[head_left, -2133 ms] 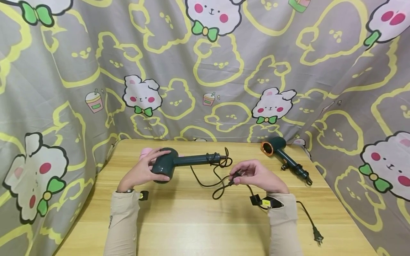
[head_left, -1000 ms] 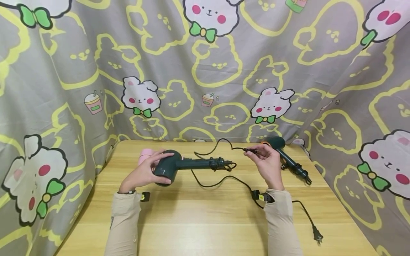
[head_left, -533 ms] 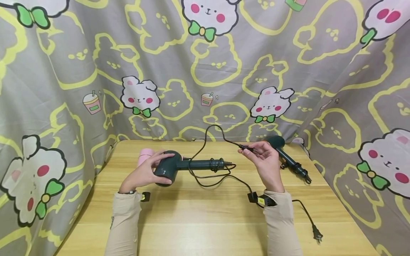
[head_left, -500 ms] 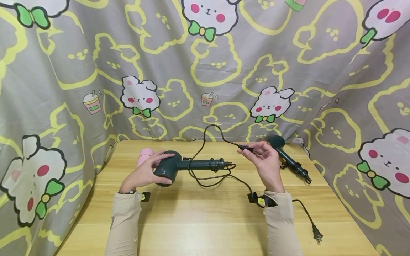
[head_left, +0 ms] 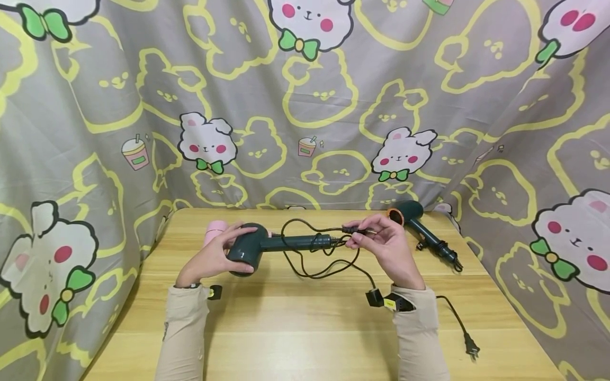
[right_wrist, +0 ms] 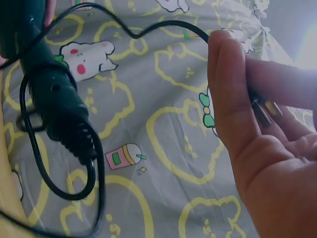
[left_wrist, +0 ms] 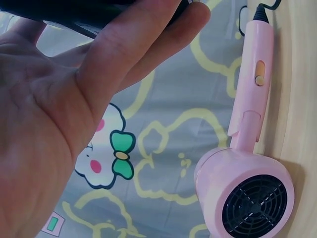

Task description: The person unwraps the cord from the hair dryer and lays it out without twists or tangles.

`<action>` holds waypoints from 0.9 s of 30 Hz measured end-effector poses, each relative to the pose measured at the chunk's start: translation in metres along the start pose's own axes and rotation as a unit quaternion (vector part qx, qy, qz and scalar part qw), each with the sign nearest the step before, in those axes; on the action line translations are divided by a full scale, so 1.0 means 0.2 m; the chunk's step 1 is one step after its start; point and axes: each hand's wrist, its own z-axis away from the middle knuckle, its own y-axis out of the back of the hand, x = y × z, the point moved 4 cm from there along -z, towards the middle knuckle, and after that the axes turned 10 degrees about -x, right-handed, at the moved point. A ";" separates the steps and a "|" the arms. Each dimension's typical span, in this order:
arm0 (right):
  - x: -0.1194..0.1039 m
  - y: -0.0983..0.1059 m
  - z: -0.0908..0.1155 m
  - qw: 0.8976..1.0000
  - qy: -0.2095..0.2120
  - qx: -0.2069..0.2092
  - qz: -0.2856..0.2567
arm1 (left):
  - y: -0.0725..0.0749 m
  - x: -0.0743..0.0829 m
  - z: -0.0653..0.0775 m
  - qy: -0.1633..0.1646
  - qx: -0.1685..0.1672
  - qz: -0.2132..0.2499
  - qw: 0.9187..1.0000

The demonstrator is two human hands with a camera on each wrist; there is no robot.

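In the head view, my left hand (head_left: 209,257) grips the rounded head of a dark green hair dryer (head_left: 290,243), held level above the table with its handle toward the right. Its black cord (head_left: 288,225) is partly looped round the handle's end. The cord's plug (head_left: 351,229) is pinched between the thumb and fingers of my right hand (head_left: 387,244), just beyond the handle end. Metal prongs (right_wrist: 262,116) show between the fingers in the right wrist view. Behind my left hand lies a pink hair dryer (left_wrist: 250,89), mostly hidden in the head view.
At the back right of the wooden table (head_left: 305,338) lies another dark green hair dryer (head_left: 429,236) with an orange-rimmed nozzle. A second plug (head_left: 472,347) on a black cord lies at the right. A patterned curtain (head_left: 267,174) stands behind the table.
My right hand has carried the plug right and back, then left toward the handle end, bringing the cord round the handle. My left hand stays on the dryer, nearly still.
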 end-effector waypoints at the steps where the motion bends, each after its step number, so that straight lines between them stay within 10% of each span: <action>1: 0.00 0.00 0.00 1.000 -0.001 -0.006 0.001 | 0.00 0.00 0.00 -0.001 0.000 0.000 1.000; 27: 0.15 0.05 0.00 0.978 -0.155 -0.111 0.083 | 0.06 -0.01 0.04 -0.011 0.025 0.028 0.999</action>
